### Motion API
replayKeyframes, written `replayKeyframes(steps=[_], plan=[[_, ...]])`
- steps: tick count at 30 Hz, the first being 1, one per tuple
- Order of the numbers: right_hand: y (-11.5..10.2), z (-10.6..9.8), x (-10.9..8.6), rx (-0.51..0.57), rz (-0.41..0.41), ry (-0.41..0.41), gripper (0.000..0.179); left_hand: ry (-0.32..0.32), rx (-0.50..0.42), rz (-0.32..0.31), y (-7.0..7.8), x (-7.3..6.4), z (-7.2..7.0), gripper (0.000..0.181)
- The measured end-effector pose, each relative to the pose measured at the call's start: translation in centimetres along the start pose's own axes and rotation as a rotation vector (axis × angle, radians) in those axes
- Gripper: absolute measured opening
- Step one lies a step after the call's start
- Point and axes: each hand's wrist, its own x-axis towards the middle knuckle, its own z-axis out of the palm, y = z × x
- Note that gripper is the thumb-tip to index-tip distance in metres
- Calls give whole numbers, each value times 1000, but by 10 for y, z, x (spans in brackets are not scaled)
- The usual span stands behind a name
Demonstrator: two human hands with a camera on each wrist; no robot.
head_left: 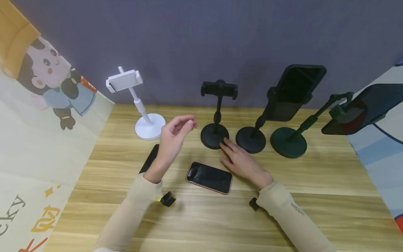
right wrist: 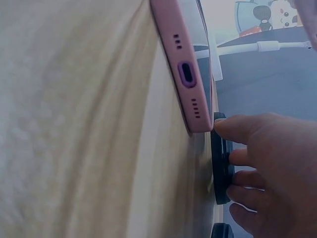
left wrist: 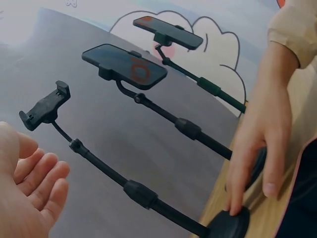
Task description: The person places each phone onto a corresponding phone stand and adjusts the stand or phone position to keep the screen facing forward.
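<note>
An empty black phone stand (head_left: pixel 217 115) stands on the table near the back wall. My right hand (head_left: pixel 240 159) lies low beside it, fingertips at the edge of its round base (head_left: pixel 210 139), fingers extended. My left hand (head_left: pixel 174 138) is raised left of that stand, its fingers loosely bent and nothing between them. In the left wrist view, the stand's empty clamp (left wrist: pixel 47 105) is just beyond the left fingers. A phone in a pink case (head_left: pixel 209 177) lies screen up between my forearms; its charging port end (right wrist: pixel 187 74) shows in the right wrist view.
To the left is an empty white phone stand (head_left: pixel 145 113). A second black stand holds a phone (head_left: pixel 294 92), and a green stand (head_left: pixel 291 141) holds another phone (head_left: pixel 365 108) at the right. A dark phone (head_left: pixel 149 159) lies partly under my left wrist.
</note>
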Motion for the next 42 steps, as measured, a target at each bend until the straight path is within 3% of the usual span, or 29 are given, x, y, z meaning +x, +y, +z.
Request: replayKeyframes(steps=[10,19,25,33,42], plan=[[-3,2,-4,-1,17,-23,59,-74,115,-28,-12,-33,-15,20],[-8,5,-5,-11,39,-22,60,-77,91,-66,-20,-51,-22,18],[-12,8,-5,-16,37,-13,58,-120,175,-106,-26,-63,-25,18],[-21,7,-5,3,5,-35,58,-180,302,-66,-32,-75,-28,15],[-37,7,-3,-29,-40,-73,59,-224,309,-68,-38,-84,-29,15]])
